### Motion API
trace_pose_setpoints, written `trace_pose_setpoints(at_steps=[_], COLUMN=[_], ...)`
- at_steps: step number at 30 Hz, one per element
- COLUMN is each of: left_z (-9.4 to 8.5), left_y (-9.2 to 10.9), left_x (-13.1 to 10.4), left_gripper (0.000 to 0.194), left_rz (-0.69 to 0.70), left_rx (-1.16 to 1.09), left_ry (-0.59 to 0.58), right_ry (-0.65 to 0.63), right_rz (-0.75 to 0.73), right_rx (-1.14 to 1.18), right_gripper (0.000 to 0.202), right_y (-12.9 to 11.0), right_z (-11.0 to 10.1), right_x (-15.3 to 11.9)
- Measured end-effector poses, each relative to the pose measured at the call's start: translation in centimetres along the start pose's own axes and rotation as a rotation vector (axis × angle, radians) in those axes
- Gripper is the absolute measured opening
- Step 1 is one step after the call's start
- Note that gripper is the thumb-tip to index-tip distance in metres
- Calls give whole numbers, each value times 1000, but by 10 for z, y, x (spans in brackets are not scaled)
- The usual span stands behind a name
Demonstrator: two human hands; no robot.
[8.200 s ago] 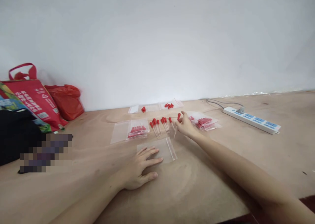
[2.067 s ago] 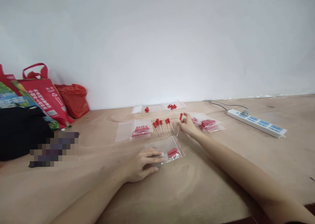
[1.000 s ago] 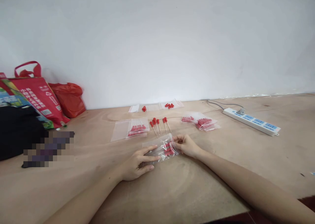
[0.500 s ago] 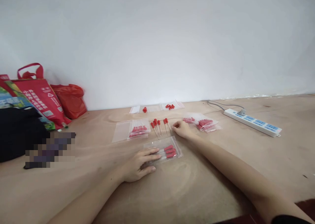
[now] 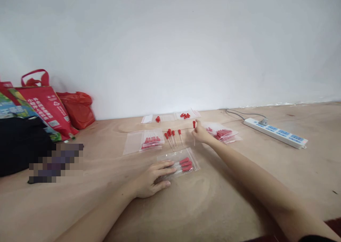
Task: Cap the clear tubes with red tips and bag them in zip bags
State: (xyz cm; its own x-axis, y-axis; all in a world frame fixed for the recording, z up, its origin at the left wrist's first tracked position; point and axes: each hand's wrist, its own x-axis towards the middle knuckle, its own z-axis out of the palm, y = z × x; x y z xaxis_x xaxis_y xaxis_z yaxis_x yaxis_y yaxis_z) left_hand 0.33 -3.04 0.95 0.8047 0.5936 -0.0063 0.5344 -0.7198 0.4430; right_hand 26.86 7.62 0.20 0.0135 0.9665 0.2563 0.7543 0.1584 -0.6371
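Note:
My left hand [image 5: 154,178] lies open with spread fingers on a clear zip bag [image 5: 195,164], which holds several droppers [image 5: 186,164] with red bulbs. My right hand [image 5: 201,132] pinches a single dropper [image 5: 194,124], upright above the table, its red bulb up and its thin clear tube pointing down. Between my hands and the wall, several loose droppers [image 5: 169,132] rest side by side, and one more dropper [image 5: 179,132] lies slightly apart to their right.
Stacked bags of droppers [image 5: 150,142] lie left of the loose ones, and more filled bags [image 5: 223,133] lie beyond my right wrist. Along the wall are loose red bulbs [image 5: 184,115] and clear tubes [image 5: 167,117]. A power strip [image 5: 275,132] sits at right, shopping bags [image 5: 50,107] at left.
My right hand has picked up one dropper from the loose row and raised it, moving slightly right. My left hand stays on the bag. The whole view has shifted slightly.

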Motion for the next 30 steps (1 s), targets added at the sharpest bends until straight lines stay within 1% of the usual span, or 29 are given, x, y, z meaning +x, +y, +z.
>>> trace_pose_setpoints(at_steps=[2, 4, 6, 9, 12, 15, 18, 21, 24, 28, 30], left_z=[0, 0, 1, 2, 2, 2, 1, 1, 2, 3, 2], left_y=[-1, -1, -3, -5, -5, -3, -2, -2, -3, -4, -3], left_x=[0, 0, 1, 1, 0, 0, 0, 0, 0, -1, -1], left_gripper=[42, 42, 42, 42, 42, 41, 40, 39, 39, 39, 39], left_rz=[2, -4, -8, -1, -10, -25, -25, 4, 28, 18, 15], left_rx=[-4, -8, -13, -17, -7, 1, 4, 4, -8, -16, -7], left_ry=[2, 6, 14, 24, 16, 8, 14, 33, 52, 51, 47], right_ry=[100, 129, 153, 183, 129, 45, -25, -142, -249, -351, -410], right_rz=[82, 162, 234, 299, 298, 285, 232, 162, 125, 93, 27], right_rx=[274, 525, 710, 900, 1034, 1129, 1135, 1001, 855, 764, 752], right_gripper=[59, 62, 58, 45, 32, 29, 36, 37, 38, 36, 36], right_y=[12, 18, 18, 7, -6, -11, -11, -8, -6, -7, -8], right_z=[-10, -12, -9, 0, 8, 10, 10, 9, 9, 13, 14], right_x=[-20, -40, -57, -71, -76, -80, -85, -87, -87, -86, -86])
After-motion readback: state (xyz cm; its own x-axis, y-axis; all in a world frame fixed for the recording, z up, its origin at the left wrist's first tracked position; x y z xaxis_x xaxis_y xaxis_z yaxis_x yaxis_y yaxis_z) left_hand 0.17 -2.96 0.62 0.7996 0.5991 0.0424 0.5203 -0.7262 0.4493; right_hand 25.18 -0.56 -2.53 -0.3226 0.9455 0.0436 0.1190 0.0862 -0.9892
